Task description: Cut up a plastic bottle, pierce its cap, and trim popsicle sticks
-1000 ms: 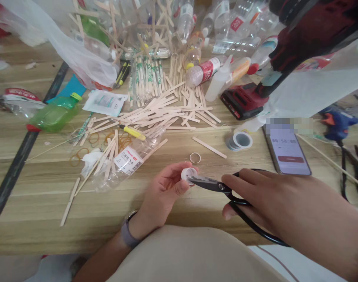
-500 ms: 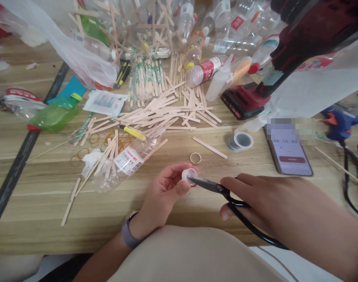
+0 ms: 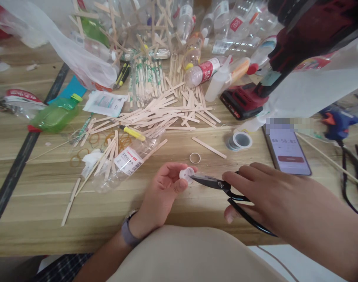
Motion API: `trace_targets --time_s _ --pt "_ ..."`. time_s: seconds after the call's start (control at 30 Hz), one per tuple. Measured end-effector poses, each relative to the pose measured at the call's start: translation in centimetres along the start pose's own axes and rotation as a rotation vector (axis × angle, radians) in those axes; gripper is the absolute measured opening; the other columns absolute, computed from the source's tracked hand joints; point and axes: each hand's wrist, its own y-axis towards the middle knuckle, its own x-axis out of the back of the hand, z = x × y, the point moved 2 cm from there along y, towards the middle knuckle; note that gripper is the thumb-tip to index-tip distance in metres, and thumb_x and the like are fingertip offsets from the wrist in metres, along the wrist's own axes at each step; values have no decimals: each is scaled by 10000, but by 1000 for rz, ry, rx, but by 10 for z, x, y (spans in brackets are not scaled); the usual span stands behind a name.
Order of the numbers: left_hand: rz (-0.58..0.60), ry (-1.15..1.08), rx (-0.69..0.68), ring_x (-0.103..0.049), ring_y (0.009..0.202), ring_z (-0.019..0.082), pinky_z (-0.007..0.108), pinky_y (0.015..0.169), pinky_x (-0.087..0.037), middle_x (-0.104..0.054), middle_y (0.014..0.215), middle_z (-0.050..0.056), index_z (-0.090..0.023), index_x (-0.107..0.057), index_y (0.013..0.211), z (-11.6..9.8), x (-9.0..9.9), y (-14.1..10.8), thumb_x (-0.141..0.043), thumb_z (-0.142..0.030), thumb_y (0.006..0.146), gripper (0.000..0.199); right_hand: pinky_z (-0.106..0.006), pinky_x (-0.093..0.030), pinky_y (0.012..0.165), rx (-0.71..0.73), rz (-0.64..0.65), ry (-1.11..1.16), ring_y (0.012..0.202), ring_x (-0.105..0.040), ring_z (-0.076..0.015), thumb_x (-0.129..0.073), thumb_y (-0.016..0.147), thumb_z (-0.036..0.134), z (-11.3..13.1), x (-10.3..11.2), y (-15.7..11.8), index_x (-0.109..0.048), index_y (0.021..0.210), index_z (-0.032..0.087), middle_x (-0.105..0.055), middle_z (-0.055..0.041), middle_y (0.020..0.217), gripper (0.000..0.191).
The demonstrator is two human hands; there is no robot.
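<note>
A small white bottle cap (image 3: 185, 175) is pinched between the thumb and fingers of my left hand (image 3: 164, 192), its hollow side facing right. My right hand (image 3: 264, 192) grips black-handled scissors (image 3: 208, 182), with the tips at the inside of the cap. A small dark spot shows inside the cap. Just above the cap, a thin ring (image 3: 195, 158) lies on the wooden table (image 3: 108, 235).
Loose craft sticks (image 3: 155, 113) spread over the middle, with a clear bottle (image 3: 129, 160) and yellow cutter (image 3: 133, 133) nearer. To the right are a wire spool (image 3: 239, 141), a phone (image 3: 287, 149), a red-black power tool (image 3: 246, 100) and a glue gun (image 3: 339, 121).
The cap has tilted and shifted slightly left in my left hand. My right hand and the scissors have moved a little, and the scissor handles look slightly wider apart.
</note>
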Motion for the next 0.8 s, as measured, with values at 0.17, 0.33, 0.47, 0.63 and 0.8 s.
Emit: trace_targets --time_s 0.17,0.33,0.47,0.63,0.8 --pt "-3 -14 22 -659 968 151 274 845 -480 -751 1043 34 -254 -709 1018 0 0 0 -786 -286 764 267 -283 -425 424 -36 3 21 571 -646 -218 -884 544 480 1 2 2 -641 830 191 -591 11 651 473" --pt "15 -22 45 -647 980 146 282 900 -472 -744 1049 31 -260 -732 1040 1 0 0 -784 -273 769 276 -277 -401 415 -19 22 41 535 -640 -198 -860 599 480 4 1 4 -661 823 182 -607 15 632 423" --pt "14 -31 53 -647 979 152 300 909 -482 -742 1050 33 -259 -737 1033 1 0 0 -787 -285 766 273 -277 -378 411 -23 35 47 527 -641 -201 -839 632 488 5 1 3 -664 814 181 -604 13 612 397" --pt "28 -36 54 -649 981 162 317 907 -491 -739 1048 40 -253 -738 1028 0 -1 0 -781 -279 771 262 -284 -343 409 -15 62 51 491 -626 -212 -802 686 480 5 3 4 -652 797 184 -602 6 586 350" --pt "42 -25 58 -646 1003 177 338 917 -494 -738 1068 44 -258 -732 1041 0 0 -1 -767 -287 785 260 -286 -340 424 -22 95 57 498 -632 -221 -783 721 401 4 2 3 -643 803 194 -613 2 598 263"
